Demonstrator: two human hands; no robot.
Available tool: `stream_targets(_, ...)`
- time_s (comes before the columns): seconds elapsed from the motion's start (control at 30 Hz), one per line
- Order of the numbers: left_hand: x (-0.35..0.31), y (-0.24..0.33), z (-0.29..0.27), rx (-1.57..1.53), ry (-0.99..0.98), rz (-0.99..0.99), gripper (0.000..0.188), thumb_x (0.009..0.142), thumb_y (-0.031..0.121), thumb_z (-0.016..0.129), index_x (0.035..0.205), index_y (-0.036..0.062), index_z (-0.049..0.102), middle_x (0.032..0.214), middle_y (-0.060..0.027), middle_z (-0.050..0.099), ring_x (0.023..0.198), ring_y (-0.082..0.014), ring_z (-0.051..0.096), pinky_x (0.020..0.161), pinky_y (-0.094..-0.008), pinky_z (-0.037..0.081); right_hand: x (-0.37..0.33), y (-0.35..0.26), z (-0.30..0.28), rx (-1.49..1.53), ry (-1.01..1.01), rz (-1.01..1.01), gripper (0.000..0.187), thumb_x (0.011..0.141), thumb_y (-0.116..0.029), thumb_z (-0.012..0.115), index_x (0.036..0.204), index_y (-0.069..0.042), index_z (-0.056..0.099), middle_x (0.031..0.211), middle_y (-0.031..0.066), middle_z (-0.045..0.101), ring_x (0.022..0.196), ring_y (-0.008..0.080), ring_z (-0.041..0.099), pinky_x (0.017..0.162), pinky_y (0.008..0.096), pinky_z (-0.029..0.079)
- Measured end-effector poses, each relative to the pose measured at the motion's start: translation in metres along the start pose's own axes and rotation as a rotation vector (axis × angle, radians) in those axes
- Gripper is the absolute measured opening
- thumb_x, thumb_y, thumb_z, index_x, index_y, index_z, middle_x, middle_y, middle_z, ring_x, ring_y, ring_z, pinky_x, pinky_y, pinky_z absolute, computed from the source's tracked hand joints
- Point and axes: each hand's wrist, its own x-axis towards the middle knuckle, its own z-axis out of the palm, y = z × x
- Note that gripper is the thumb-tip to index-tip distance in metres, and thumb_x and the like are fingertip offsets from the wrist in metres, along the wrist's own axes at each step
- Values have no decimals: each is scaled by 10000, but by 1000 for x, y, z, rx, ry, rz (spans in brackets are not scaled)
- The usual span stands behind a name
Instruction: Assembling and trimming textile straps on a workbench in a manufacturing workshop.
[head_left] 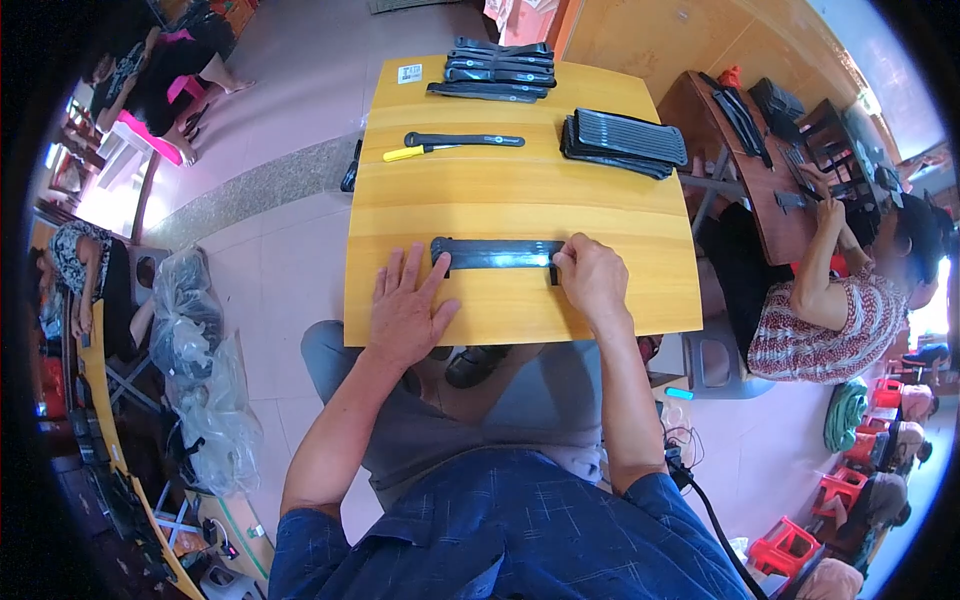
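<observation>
A flat black strap with a shiny surface lies across the near part of the yellow wooden table. My left hand rests spread on the tabletop, its index fingertip touching the strap's rounded left end. At the other end, the fingers of my right hand are pinched on the strap, and a short dark piece hangs down beside them. Farther off lie a single black strap with a rounded end and, along it, a thin tool with a yellow handle.
Bundled black straps are piled at the table's far edge, and a stack of ribbed black strips sits at the far right. To the right, a person works at a brown table. Clear plastic bags stand on the floor at left.
</observation>
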Motion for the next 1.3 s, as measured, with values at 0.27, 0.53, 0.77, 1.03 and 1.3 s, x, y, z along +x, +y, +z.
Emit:
stream_targets(0.27,-3,-2,1,-19,27,-7,680,990,501,621,1597,242,460,1683,-168,315,1552,-450,270,1250,-607,239,1,-39,-57,188,-82,-134,174,915,-195,766,893,-38,694,742,138,703,667,293,676,650,390,527)
stream_targets(0.53,-3,0,0,-16,27,-9,676,990,506,621,1593,239,470,1687,-164,313,1552,-452,274,1254,-598,237,-21,-75,-60,395,-118,-241,141,938,-133,746,906,-15,675,712,94,653,624,166,600,620,319,497)
stream_targets(0.77,-3,-1,1,-1,42,-6,672,989,513,620,1589,247,476,1687,-158,322,1552,-445,280,1254,-593,240,-20,-120,-61,526,-190,-359,141,935,-129,745,906,-15,668,708,97,642,633,159,593,624,316,493)
stream_targets(1.03,-4,-1,4,-17,109,17,676,960,486,670,1561,229,500,1653,-182,369,1509,-468,340,1217,-612,291,-2,-44,-49,618,-166,-121,108,985,-109,716,936,-23,673,750,-43,613,699,80,552,648,266,473)
stream_targets(1.3,-2,-1,5,-2,102,36,697,960,493,667,1573,215,485,1659,-177,358,1511,-462,334,1226,-603,282,9,40,11,406,-150,93,196,910,-239,754,935,-45,730,824,112,749,764,256,718,736,376,554)
